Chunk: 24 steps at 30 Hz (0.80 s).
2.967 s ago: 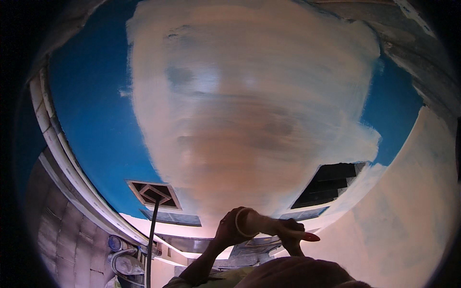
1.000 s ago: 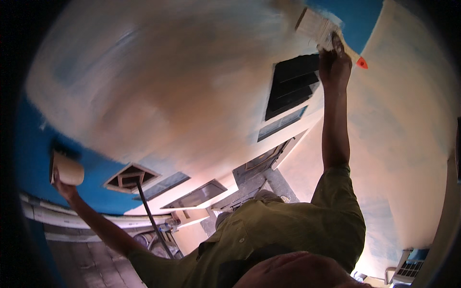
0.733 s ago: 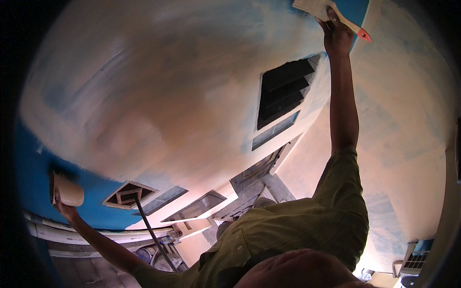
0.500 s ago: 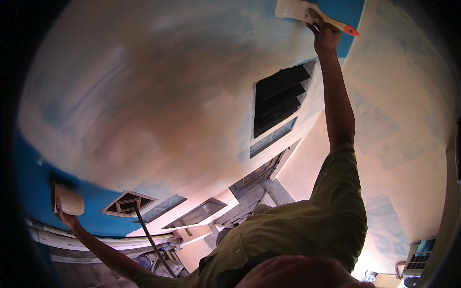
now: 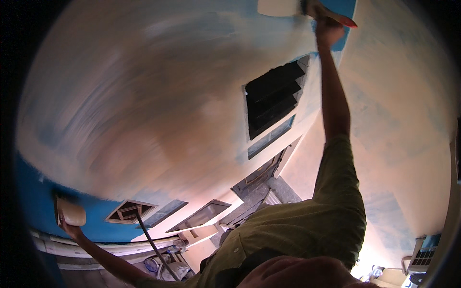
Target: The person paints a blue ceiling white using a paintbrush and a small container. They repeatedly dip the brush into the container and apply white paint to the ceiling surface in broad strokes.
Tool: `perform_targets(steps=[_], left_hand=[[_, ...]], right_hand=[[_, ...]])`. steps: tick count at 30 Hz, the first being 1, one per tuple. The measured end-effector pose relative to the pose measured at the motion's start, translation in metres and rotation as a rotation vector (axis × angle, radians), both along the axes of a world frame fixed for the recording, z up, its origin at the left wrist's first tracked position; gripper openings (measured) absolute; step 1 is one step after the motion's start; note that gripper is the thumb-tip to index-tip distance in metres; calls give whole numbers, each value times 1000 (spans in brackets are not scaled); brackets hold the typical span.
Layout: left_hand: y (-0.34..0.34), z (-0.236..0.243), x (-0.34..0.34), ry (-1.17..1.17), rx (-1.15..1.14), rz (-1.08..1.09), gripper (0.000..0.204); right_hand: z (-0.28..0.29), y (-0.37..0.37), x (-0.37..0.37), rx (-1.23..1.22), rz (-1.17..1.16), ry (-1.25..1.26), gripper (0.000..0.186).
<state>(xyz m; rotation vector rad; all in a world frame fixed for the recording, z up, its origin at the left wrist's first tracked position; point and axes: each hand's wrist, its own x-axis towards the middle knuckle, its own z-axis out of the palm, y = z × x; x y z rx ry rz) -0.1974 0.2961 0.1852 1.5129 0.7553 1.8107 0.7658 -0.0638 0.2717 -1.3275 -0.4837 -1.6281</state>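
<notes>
My right arm (image 5: 335, 98) stretched out nearly straight, my right hand (image 5: 329, 32) closed in a grip and slightly blurred, my left arm (image 5: 110, 261) reaching wide to my left, my left hand (image 5: 72, 231) curled in a hold

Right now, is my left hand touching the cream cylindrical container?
Touching. The head view shows the left hand holding the cream cylindrical container from below and the side, with no gap between them.

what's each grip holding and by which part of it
Left grip: the cream container, near its rim. Right grip: the paintbrush, around the handle's bristle end, though blurred.
</notes>
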Motion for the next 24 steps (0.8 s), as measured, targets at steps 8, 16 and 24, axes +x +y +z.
perform_targets(steps=[8,16,24], left_hand=[[-20,5,-12,65,20,26,44],[10,-2,-9,-10,-15,-42,43],[5,-1,10,-39,-25,-9,45]], right_hand=[[19,39,-179,-37,1100,98,7],[-31,-43,107,181,197,136,31],[-27,-1,-3,22,58,8,29]])
